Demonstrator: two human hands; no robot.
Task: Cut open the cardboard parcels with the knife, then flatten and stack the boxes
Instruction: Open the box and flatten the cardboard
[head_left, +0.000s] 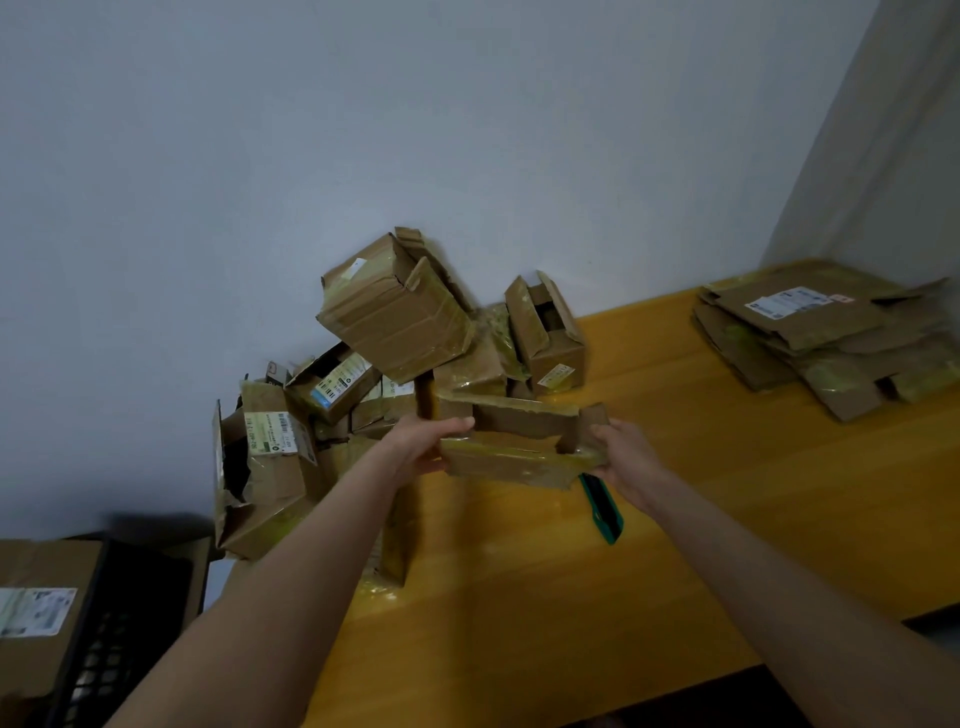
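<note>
A small taped cardboard box (519, 441), its flaps open, is held above the yellow wooden table (649, 545) between both hands. My left hand (434, 444) grips its left end. My right hand (631, 460) grips its right end. A green and black knife (602, 509) sticks out beneath my right hand; whether it lies on the table or is held I cannot tell. Behind the box, a heap of unflattened parcels (395, 317) leans against the wall. A stack of flattened boxes (826, 332) lies at the table's far right.
A torn open box (260, 473) sits at the table's left end. Below it, off the table, stand a black crate (104, 623) and a labelled carton (36, 613). A grey wall runs behind the table, and a corner wall rises at right.
</note>
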